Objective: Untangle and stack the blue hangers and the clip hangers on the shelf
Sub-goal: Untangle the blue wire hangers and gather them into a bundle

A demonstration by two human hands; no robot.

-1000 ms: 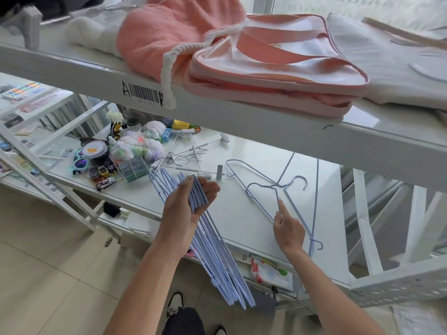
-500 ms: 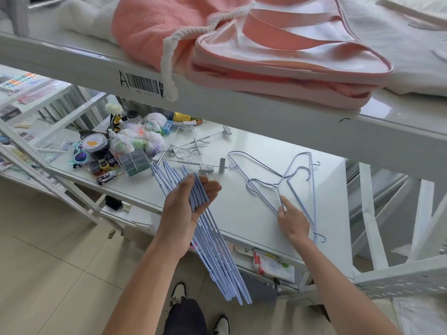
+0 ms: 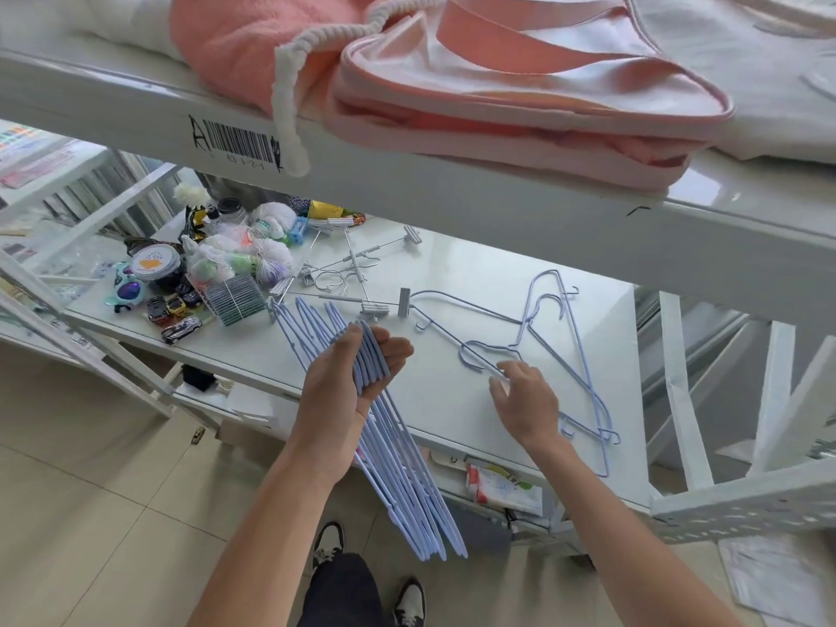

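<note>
1. Fingers of the left hand curl round a thick bundle of pale blue plastic-coated wire hangers, pinching it against the thumb.
2. That bundle is fanned: its upper ends spread over the front of the white glossy shelf, and its long straight bars slope down past the shelf edge toward the tiled floor.
3. Fingers of the right hand are spread and relaxed, their tips at a hook of the loose tangle of blue wire hangers; whether they grip the wire cannot be told.
4. This tangle lies flat on the shelf to the right, thin triangular frames crossed over each other, hooks pointing different ways.
5. Silver metal clip hangers lie jumbled farther back on the shelf, beyond the held bundle, their grey clips at the bar ends.
6. Small toy cars and mesh bags of trinkets crowd the shelf's left end.
7. Folded pink fabric bag rests on the upper shelf.
</note>
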